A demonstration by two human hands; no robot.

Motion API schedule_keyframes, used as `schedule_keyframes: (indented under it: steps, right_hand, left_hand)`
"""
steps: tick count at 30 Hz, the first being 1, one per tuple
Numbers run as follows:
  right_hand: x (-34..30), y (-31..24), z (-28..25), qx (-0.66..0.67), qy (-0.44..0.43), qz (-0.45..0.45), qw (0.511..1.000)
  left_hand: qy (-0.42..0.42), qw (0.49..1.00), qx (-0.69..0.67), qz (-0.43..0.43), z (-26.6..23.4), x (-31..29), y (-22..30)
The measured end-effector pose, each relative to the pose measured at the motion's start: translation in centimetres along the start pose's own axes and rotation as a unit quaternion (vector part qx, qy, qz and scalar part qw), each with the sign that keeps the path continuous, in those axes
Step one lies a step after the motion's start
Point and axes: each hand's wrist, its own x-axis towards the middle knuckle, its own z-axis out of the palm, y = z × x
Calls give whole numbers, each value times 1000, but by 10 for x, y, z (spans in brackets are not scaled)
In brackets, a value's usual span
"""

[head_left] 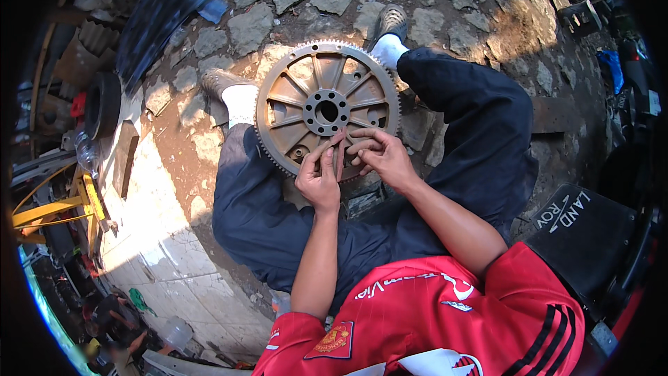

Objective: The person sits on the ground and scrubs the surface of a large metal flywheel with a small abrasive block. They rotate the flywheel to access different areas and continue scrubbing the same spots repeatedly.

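A large toothed flywheel (pixel 287 102) stands tilted between my lower legs, with a ring of bolt holes around its central hub. In front of its lower part, my left hand (pixel 320 179) pinches a narrow reddish-brown strip that looks like folded sandpaper (pixel 340 156). The curled fingers of my right hand (pixel 387 159) meet the strip's right edge, closed in a pinch. Both hands are just below the hub. Whether the strip touches the flywheel I cannot tell.
Rough stone paving (pixel 252 28) surrounds my feet, and pale tiles (pixel 182 264) lie at the left. A yellow metal frame (pixel 52 212) and a tyre (pixel 103 106) stand there too. Blue corrugated sheet (pixel 163 17) leans at the far left. A black flap (pixel 581 240) is at the right.
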Motion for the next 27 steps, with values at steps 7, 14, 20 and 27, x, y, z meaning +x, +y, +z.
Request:
schedule_keyframes:
  steps: [7,14,20,27]
  right_hand:
    - [-1,5,4,-43,-9,0,999]
    - [-6,-7,8,-94,47,-21,994]
    - [-1,3,2,-235,43,-187,953]
    - [-4,-8,6,-122,72,-150,979]
  left_hand:
    - [-40,984,96,145,3,-2,-7]
    - [-47,996,5,70,1,-2,-3]
    - [-103,981,-162,8,-3,5,-14]
    - [-178,938,-291,-56,-15,13,-25]
